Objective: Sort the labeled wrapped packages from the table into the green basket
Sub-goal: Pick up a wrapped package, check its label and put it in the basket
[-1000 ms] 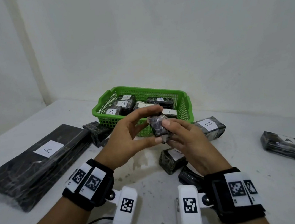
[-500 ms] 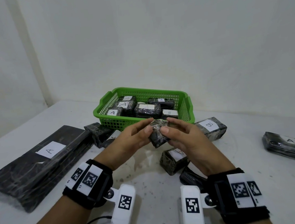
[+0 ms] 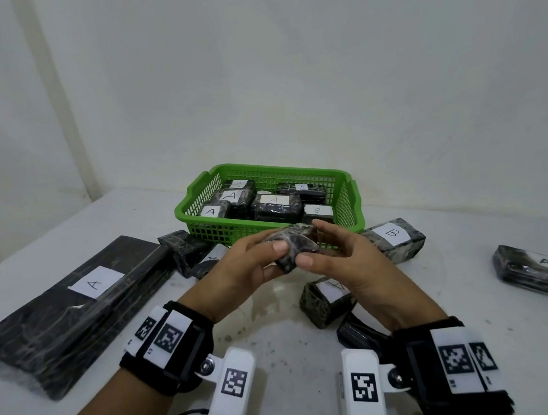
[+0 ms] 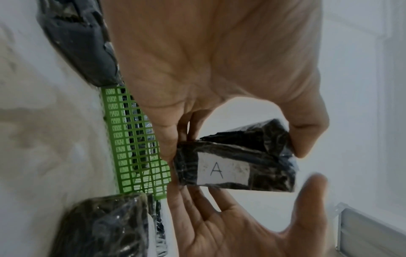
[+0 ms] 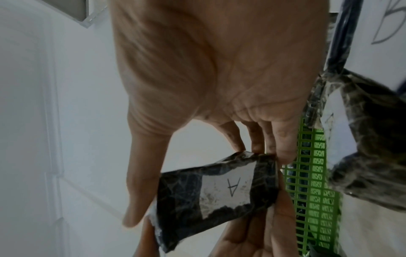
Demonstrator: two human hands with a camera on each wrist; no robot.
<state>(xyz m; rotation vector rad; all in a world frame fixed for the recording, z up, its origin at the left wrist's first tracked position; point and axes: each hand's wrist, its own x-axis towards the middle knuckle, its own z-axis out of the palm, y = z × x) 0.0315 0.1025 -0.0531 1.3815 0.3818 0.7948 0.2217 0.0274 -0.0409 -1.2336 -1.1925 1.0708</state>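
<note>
Both hands hold a small black wrapped package in the air, just in front of the green basket. Its white label, seen in the left wrist view on the package and in the right wrist view on the package, reads A and faces down toward the wrists. My left hand pinches its left end between thumb and fingers. My right hand grips the other end with fingertips above and thumb below. The basket holds several labelled packages.
A long flat package marked A lies at the left. Two small packages sit left of the basket. A package marked B, another marked A and a dark one lie by my right arm; one more marked A is far right.
The package has come down a little and turned from upright to tilted between the hands. My left fingers, spread around it a second ago, now pinch it.
</note>
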